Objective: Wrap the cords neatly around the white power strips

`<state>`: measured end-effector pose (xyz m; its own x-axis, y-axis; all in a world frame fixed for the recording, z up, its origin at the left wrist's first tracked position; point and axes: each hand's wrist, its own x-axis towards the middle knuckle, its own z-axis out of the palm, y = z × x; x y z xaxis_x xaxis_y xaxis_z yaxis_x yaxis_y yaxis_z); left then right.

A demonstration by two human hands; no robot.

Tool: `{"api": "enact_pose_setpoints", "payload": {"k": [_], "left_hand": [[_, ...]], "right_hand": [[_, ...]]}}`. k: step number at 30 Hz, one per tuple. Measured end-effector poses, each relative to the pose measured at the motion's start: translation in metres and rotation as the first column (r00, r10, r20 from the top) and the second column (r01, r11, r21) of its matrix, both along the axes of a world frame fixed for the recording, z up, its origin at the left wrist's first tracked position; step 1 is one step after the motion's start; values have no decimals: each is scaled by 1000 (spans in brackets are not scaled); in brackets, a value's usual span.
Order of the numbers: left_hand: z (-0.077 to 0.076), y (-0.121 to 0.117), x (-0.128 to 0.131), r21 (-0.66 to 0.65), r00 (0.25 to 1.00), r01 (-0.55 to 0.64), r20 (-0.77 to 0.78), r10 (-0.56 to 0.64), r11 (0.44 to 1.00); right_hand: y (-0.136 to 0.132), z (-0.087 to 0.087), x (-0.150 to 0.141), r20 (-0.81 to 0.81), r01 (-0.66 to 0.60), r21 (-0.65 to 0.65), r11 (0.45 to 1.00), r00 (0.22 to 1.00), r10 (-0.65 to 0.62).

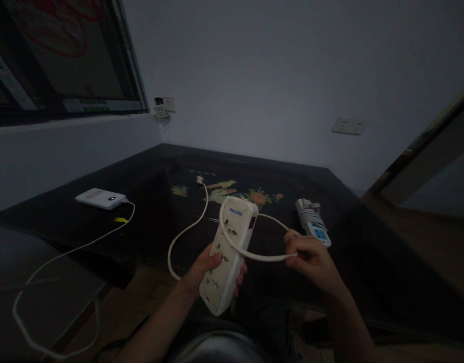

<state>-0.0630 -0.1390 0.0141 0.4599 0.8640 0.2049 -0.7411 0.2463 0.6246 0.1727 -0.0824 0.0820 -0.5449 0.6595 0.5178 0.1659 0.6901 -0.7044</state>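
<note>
My left hand [205, 264] grips a white power strip [226, 252] around its middle, thumb on the socket face and fingertips showing at the far side. The strip is tilted, its end with blue PHILIPS lettering pointing away from me. To the right of it, my right hand [307, 254] pinches the strip's white power cord [270, 258]. One run of cord crosses the socket face in a loop around the strip; another passes behind it to the right hand. The rest curves left across the table to a plug [199, 179] lying on the tabletop.
A dark table [152, 166] with a painted bird-and-flower pattern fills the middle. At right lies a second power strip [313, 222] wrapped in its cord. A white device [101, 198] with a trailing cable is at left. Wall sockets [349, 125] are behind.
</note>
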Motion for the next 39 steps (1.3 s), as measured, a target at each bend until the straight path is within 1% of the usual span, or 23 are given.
{"api": "enact_pose_setpoints", "payload": {"k": [3,8,14,19,22,24,26,28,29,31,32,33,34,35,37,39], "left_hand": [[-3,2,-2,3,1000,-2,22,2,1000],[-2,6,-6,12,998,-2,59,1,1000],[-6,8,-8,10,998,-29,50,28,1000],[-8,6,-9,16,998,-30,56,30,999],[-7,5,-8,45,998,-18,61,15,999],[-7,5,-8,74,998,4,61,-9,997],[-4,4,-9,102,997,53,53,-58,993],[2,5,-12,133,991,131,4,-133,982],[7,6,-15,147,982,187,-49,-181,971],[20,10,-24,153,942,296,-208,-262,943],[27,13,-29,141,899,364,-312,-308,921],[35,17,-36,116,865,373,-401,-301,920],[43,22,-42,94,810,395,-505,-299,914],[51,27,-49,96,737,427,-613,-285,899],[64,37,-59,130,589,486,-779,-214,864],[72,44,-64,156,465,576,-869,-166,802]], "right_hand": [[0,4,-1,19,3,7,1000,1000,-3],[3,9,-4,51,25,-17,1000,998,-24],[8,11,-6,65,48,-31,998,997,-46],[11,13,-8,117,24,-70,997,993,-16],[13,11,-10,134,4,-95,995,991,9],[16,5,-12,140,-31,-121,992,989,48],[22,-1,-14,149,-80,-148,986,983,103],[31,-7,-16,181,-139,-199,970,968,176],[36,-8,-17,205,-176,-235,956,952,226],[48,-6,-19,267,-254,-323,912,900,345],[53,-2,-20,305,-287,-360,888,863,403],[59,4,-22,349,-312,-386,868,821,451],[64,11,-25,407,-318,-400,860,779,477],[69,18,-30,479,-322,-411,853,719,503],[76,34,-42,624,-344,-402,849,575,529],[79,47,-57,774,-358,-321,877,435,461]]}}
